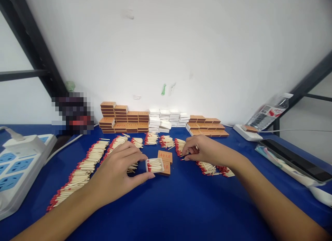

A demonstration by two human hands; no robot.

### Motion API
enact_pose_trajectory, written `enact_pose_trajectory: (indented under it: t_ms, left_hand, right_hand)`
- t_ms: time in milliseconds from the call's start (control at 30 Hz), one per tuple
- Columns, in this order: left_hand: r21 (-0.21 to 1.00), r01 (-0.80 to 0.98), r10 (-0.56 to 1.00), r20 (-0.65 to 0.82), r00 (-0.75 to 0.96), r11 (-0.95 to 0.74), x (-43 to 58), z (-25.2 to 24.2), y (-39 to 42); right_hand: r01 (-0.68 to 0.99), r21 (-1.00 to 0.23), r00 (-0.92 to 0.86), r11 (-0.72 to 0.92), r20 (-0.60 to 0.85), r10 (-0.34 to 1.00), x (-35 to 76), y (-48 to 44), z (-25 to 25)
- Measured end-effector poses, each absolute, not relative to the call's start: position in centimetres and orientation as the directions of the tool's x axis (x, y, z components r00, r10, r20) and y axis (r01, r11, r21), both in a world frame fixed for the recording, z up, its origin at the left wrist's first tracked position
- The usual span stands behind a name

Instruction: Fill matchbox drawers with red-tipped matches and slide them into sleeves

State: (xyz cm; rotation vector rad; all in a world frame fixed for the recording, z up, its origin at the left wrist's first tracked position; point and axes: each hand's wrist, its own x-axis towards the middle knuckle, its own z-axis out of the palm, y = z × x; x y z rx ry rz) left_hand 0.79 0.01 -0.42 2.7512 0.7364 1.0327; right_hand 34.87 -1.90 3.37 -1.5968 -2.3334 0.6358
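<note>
Between the thumb and fingers of my left hand [120, 168] is a white matchbox tray [155, 165] with red-tipped matches lying in it. Two brown matchbox sleeves [165, 156] lie overlapped on the blue table, just behind and beside the tray. My right hand [199, 149] is pinched at the edge of a small match pile [179, 146]. A red match head shows beneath its fingertips; how many matches it grips is hidden. Long rows of matches [83, 168] run under and left of my left forearm. More match piles [207, 167] lie below my right hand.
Stacked brown matchboxes [126, 118] and white trays [168, 119] line the wall. More brown boxes [207, 127] stand right of them. A power strip [23, 172] sits at left. At right are a plastic bottle [269, 111], a white adapter [247, 133] and a phone [293, 159].
</note>
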Motion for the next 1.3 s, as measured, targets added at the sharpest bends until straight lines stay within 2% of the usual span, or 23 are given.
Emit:
enact_pose_trajectory:
  t_ms: [267,467,633,767,867,1067,1167,1300]
  left_hand:
    - [0.259,0.405,0.475,0.595,0.649,-0.877,0.8,-0.3,-0.1]
    - [0.256,0.409,0.477,0.586,0.655,-0.876,0.8,-0.3,-0.2]
    - [0.267,0.41,0.486,0.573,0.66,-0.872,0.9,-0.2,-0.3]
    - [0.268,0.416,0.491,0.572,0.657,-0.869,1.0,-0.3,-0.3]
    - [0.263,0.403,0.476,0.593,0.649,-0.877,1.2,-0.3,-0.4]
    - [0.259,0.37,0.444,0.653,0.613,-0.892,1.9,-0.3,-0.9]
    - [0.261,0.372,0.446,0.661,0.604,-0.891,2.1,-0.3,-1.1]
    - [0.268,0.368,0.448,0.665,0.598,-0.89,2.2,-0.4,-1.2]
  right_hand:
    - [0.826,-0.488,-0.371,0.284,-0.09,0.924,34.9,-1.8,3.3]
    - [0.865,-0.461,-0.306,0.197,-0.174,0.936,35.4,-1.9,3.3]
    - [0.859,-0.434,-0.362,0.273,-0.136,0.922,35.4,-1.8,2.5]
    - [0.845,-0.433,-0.371,0.313,-0.053,0.927,34.5,-2.3,3.3]
    - [0.821,-0.432,-0.37,0.374,0.096,0.924,33.1,-3.3,4.1]
    - [0.752,-0.283,-0.499,0.596,0.346,0.794,29.8,-5.2,3.2]
    - [0.727,-0.212,-0.544,0.653,0.403,0.736,28.7,-5.6,2.6]
    - [0.741,-0.174,-0.539,0.648,0.421,0.73,27.8,-5.8,2.3]
